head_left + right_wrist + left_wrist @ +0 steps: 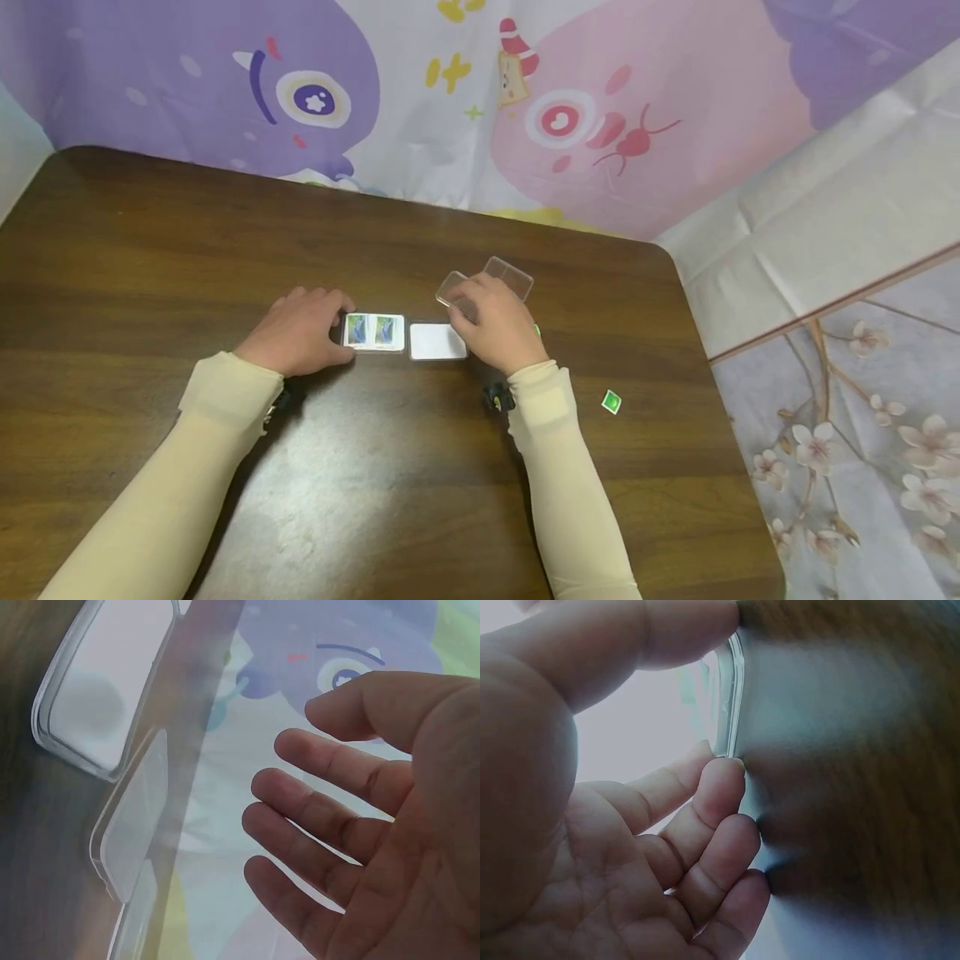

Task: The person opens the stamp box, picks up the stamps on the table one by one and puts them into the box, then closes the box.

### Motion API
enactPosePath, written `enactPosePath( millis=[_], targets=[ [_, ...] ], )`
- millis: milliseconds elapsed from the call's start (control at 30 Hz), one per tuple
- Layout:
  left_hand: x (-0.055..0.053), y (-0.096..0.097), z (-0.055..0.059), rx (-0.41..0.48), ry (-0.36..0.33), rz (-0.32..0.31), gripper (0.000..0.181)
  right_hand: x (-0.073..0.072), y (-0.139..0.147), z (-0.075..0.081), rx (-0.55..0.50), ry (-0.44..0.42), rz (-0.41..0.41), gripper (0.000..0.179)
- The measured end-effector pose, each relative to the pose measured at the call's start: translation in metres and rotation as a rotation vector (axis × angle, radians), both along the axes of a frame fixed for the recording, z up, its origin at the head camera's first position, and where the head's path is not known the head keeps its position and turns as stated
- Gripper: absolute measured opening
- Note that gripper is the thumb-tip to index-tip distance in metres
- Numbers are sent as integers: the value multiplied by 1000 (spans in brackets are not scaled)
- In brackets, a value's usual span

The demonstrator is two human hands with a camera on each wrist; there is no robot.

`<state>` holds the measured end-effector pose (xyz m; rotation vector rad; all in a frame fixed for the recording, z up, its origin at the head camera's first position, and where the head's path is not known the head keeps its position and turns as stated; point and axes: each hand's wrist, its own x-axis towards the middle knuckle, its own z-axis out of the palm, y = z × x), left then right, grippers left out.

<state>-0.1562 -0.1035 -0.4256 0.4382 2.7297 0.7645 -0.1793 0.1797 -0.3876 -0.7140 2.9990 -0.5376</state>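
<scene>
Left hand (303,332) is pinching the left end of the picture case (386,332), thumb and fingers at its edges; the case is lying flat on the table (360,467), just left of the white case (437,342). Right hand (502,327) is hanging near the left clear cover (448,288), fingers parted, loosely bent, apparently holding nothing; contact is hard to judge here. Step in hand, presumably: steadying the case while reaching for a cover. Next move is probably calling for a light edge pinch.

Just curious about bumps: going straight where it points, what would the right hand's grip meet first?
Probably the clear plastic lid nearest the white-topped case; how far ahead is unclear.
</scene>
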Motion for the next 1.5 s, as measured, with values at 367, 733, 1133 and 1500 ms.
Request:
enactPosePath(
  millis=[367,733,1133,1500],
  targets=[
    [2,-1,-1,10,-4,5,68,-2,2,-3,0,-13,1,21],
    [4,3,-2,11,18,-4,61,0,3,-5,-13,-32,-3,25],
    [-3,-12,-6,15,-3,48,64,2,5,-3,-4,-29,-11,25],
    [-5,-29,2,42,-47,110,78,-2,5,0,3,-17,2,24]
  ],
)
